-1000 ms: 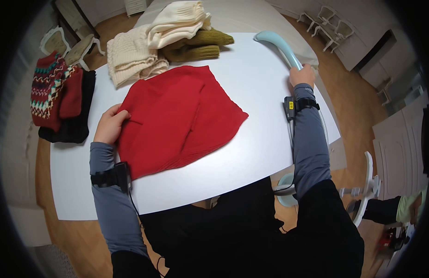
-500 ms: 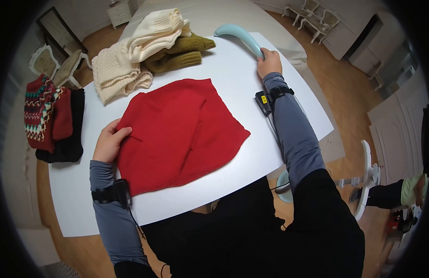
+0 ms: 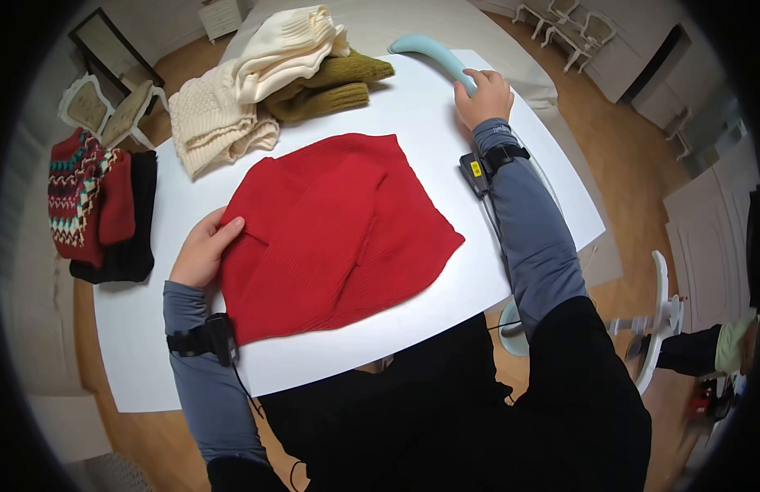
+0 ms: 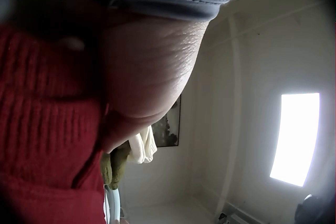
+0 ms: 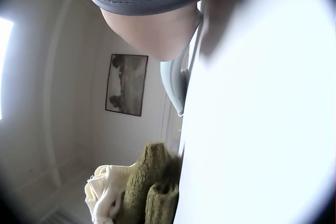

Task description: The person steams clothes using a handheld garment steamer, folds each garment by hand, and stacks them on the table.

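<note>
A red knit sweater [image 3: 339,238] lies spread on the white table [image 3: 527,213], a crease running across its middle. My left hand [image 3: 207,248] pinches its left edge, thumb on top and fingers hidden beneath the cloth. In the left wrist view the ribbed red knit [image 4: 47,124] lies close against that hand. At the far right of the table my right hand [image 3: 485,98] grips the end of a light blue curved handle [image 3: 433,53], whose rounded tip points toward the back left. A pale hose [image 3: 537,160] runs beside that forearm. The right palm is hidden.
Folded cream knitwear [image 3: 212,115] and an olive sweater [image 3: 322,94] are piled at the back left. A patterned sweater [image 3: 76,201] rests on black cloth [image 3: 121,258] at the left edge. Below the table's front edge stands a light blue object [image 3: 513,332]. Another person [image 3: 700,348] is at the far right.
My right hand has shifted left with the light blue handle, toward the piled knitwear. The left hand keeps its place on the sweater's edge. The head view has shifted a little.
</note>
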A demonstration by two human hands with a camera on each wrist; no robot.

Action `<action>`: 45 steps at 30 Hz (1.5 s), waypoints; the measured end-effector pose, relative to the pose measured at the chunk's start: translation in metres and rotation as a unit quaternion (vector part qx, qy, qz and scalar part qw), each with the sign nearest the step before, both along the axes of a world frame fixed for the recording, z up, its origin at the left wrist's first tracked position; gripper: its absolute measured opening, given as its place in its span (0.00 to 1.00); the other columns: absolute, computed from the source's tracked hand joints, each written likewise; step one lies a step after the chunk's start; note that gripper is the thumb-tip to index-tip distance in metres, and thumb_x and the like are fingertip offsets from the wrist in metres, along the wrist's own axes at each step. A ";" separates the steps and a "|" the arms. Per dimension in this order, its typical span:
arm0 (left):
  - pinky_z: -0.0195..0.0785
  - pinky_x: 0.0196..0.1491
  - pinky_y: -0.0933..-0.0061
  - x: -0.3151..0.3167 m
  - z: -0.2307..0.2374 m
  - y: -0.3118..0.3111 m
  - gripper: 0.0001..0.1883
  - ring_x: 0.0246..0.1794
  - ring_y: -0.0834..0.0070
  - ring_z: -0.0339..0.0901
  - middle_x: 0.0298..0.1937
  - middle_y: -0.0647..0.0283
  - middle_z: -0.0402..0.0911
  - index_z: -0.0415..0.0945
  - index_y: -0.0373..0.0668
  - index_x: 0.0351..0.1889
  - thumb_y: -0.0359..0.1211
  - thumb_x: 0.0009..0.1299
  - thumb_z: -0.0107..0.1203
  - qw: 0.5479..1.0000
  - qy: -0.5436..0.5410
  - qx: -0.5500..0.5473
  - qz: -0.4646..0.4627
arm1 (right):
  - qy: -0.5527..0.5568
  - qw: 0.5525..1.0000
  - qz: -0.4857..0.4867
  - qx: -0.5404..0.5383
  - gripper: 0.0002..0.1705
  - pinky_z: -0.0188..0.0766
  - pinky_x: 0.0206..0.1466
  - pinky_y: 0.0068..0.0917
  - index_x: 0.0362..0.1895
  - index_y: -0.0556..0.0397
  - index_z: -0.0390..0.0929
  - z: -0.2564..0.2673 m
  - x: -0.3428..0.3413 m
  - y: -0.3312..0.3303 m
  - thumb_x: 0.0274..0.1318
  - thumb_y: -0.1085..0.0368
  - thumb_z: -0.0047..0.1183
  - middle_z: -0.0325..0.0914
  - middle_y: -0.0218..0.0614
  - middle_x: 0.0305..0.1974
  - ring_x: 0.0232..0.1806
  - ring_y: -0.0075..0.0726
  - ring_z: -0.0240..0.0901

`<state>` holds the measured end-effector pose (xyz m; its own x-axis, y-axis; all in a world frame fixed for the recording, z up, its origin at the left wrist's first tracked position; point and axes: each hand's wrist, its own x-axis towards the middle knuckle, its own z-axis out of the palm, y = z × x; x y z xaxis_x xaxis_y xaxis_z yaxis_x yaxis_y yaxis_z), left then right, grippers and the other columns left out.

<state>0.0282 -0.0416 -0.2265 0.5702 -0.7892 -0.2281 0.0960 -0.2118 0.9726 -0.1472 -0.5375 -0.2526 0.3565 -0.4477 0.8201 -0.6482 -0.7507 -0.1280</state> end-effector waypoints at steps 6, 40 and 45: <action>0.70 0.62 0.76 -0.001 -0.005 0.000 0.23 0.56 0.77 0.79 0.58 0.59 0.82 0.70 0.32 0.67 0.33 0.77 0.57 1.000 -0.021 -0.011 0.020 | 0.064 0.861 0.285 0.417 0.26 0.77 0.55 0.38 0.50 0.49 0.88 0.013 0.013 0.054 0.59 0.43 0.63 0.85 0.49 0.51 0.48 0.48 0.83; 0.71 0.59 0.76 -0.003 -0.002 -0.003 0.18 0.53 0.78 0.78 0.53 0.63 0.81 0.75 0.36 0.59 0.20 0.72 0.56 0.960 -0.209 -0.132 0.133 | -0.051 0.685 0.500 0.527 0.15 0.75 0.54 0.23 0.55 0.58 0.80 0.017 0.021 0.109 0.65 0.75 0.55 0.84 0.31 0.45 0.46 0.22 0.79; 0.70 0.61 0.76 -0.004 -0.002 -0.002 0.17 0.54 0.77 0.78 0.54 0.64 0.81 0.75 0.35 0.59 0.20 0.72 0.56 0.960 -0.177 -0.158 0.148 | -0.092 0.672 0.520 0.519 0.17 0.75 0.58 0.22 0.55 0.58 0.81 0.028 0.017 0.117 0.63 0.77 0.53 0.85 0.32 0.45 0.49 0.23 0.80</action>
<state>0.0240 -0.0438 -0.2282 0.7782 -0.5780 0.2455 -0.2419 0.0849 0.9666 -0.1306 -0.4210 -0.2246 0.8541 -0.4006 0.3316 0.2565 -0.2302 -0.9387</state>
